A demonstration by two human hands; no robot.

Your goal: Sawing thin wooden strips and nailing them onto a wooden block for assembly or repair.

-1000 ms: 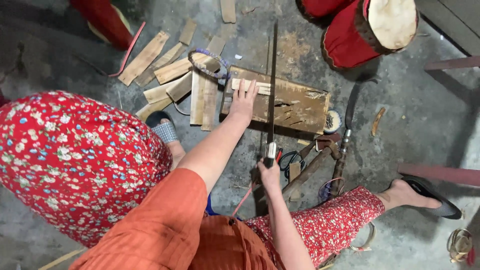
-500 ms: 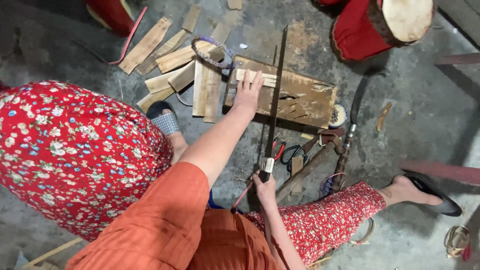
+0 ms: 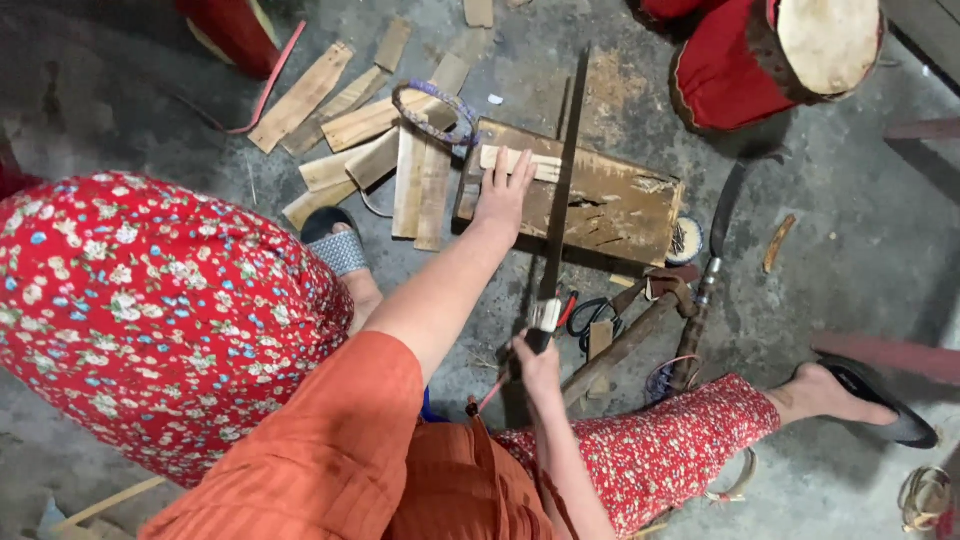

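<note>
- A red drum (image 3: 800,60) with a pale skin top is lying tilted on the concrete floor (image 3: 860,230), beyond the work.
- A worn wooden block (image 3: 610,205) is sitting on the floor ahead of the person, with loose slats (image 3: 350,125) scattered to its left.
- A long dark saw blade (image 3: 562,190) is crossing the block lengthwise.
- The right hand (image 3: 535,365) is clenching the saw's handle.
- The left hand (image 3: 502,195) is pressing flat, fingers spread, on a pale wood strip (image 3: 520,162) lying on the block.
- A hammer (image 3: 640,325) and scissors (image 3: 590,318) are lying near the right hand.
</note>
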